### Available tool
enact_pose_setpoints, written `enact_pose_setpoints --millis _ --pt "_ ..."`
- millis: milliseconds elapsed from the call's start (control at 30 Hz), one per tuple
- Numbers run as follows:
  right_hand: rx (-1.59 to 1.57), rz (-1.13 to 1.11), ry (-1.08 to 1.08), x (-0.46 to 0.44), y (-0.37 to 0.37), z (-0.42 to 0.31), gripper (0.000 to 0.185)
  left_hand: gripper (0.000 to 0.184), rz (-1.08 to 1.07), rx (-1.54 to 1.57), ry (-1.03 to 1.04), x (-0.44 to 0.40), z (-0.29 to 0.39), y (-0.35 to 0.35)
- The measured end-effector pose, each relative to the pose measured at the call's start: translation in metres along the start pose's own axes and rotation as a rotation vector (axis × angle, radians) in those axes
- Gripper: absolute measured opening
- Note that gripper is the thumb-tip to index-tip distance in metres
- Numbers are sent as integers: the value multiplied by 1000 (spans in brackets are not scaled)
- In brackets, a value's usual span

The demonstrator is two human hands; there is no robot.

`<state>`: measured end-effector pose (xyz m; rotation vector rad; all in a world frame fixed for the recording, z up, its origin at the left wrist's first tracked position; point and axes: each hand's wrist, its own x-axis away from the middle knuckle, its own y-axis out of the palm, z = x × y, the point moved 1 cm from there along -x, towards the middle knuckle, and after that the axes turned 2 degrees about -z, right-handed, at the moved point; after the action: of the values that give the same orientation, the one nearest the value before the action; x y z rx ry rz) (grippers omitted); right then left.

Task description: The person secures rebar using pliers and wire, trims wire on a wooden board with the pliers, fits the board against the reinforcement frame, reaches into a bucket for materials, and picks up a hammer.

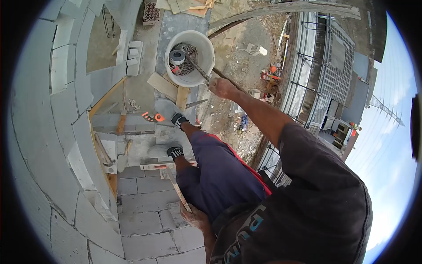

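My right hand (223,87) is closed round the end of a mottled rod-like length (200,70), which reaches into a white bucket (207,48). Coiled cord or wire (190,68), a grey roll (177,56) and a small red item (175,70) lie inside the bucket. Lower in view, my left hand (195,217) grips a narrow wooden strip (178,188). The strip's far end is beside a red and white spirit level (154,166) lying near my feet.
A hammer (103,149) and a trowel-like tool (125,156) lie by the pale block wall (66,145). An orange-handled saw (153,117) rests near my shoe. Boards (163,85) lie beside the bucket. Rubble (250,44) and scaffolding (303,61) are beyond.
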<state>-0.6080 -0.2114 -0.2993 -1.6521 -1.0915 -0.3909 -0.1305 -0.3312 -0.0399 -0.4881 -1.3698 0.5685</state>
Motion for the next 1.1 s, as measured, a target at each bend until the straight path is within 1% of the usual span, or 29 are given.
enact_pose_setpoints --millis 100,167,200,233,300,400,500,567,633,767,900,1000,1100 --pt "-22 47 9 -50 19 2 32 40 81 -158 114 -13 2 27" --pt "-82 81 73 -75 27 -10 33 43 9 -243 132 -17 7 27" --pt "-73 108 38 -89 35 -12 33 45 -27 -285 142 -20 11 26" --pt "-64 137 -1 -105 42 -13 34 44 -18 -290 143 -22 11 28" --pt "18 111 -70 -128 52 -17 31 41 2 -306 143 -27 8 30" --pt "263 -84 69 -186 93 5 31 37 7 -288 143 -33 -9 36" --pt "269 -215 122 -208 108 5 34 32 41 -295 213 -40 -9 39" --pt "263 -253 167 -236 138 25 34 32 81 -286 242 -42 -14 43" --pt "260 -252 206 -243 153 40 35 34 95 -272 245 -43 -18 44" --pt "217 -126 213 -228 130 22 34 38 93 -270 182 -44 -27 46" --pt "126 -30 235 -221 129 26 33 41 93 -270 159 -43 -25 46" --pt "85 -40 254 -220 121 20 34 43 120 -294 143 -45 -17 49" --pt "214 -112 120 -221 120 19 34 43 152 -278 203 -47 -21 49"
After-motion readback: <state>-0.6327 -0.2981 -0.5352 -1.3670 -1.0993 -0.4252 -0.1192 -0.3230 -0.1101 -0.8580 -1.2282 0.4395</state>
